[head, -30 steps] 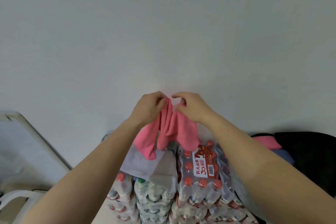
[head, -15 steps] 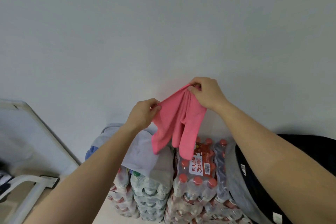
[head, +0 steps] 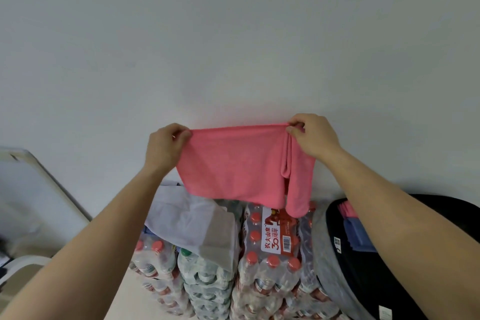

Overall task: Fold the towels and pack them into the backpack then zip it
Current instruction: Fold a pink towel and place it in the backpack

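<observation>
Pink towel (head: 233, 163) hangs spread in the air before the pale wall, and I see it pinched at both top corners: my left hand (head: 166, 145) grips the left corner, my right hand (head: 311, 138) grips the right, where a fold of cloth droops lower. Below it stand shrink-wrapped packs of water bottles (head: 259, 254). At lower right the black backpack (head: 363, 280) lies open, folded towels (head: 355, 228) inside.

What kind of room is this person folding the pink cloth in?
Probably a storeroom or back room, though that is a guess: shrink-wrapped packs of bottled water are stacked against a bare white wall, with an open black backpack beside them.
</observation>
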